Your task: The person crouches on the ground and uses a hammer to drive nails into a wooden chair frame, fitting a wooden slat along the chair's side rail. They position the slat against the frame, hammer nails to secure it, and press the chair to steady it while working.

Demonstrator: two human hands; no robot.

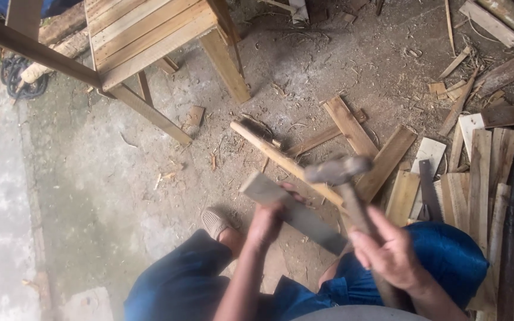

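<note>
The dirt floor (pixel 90 178) is littered with sawdust and chips. A wooden frame of slats (pixel 144 35) stands on it. Right of that frame, loose planks (pixel 352 128) lie crossed on the ground; farther right, a heap of pale boards (pixel 483 172) with what may be a saw (pixel 429 190) resting on it. Left of the frame lies a coiled dark cord (pixel 16 74).
</note>
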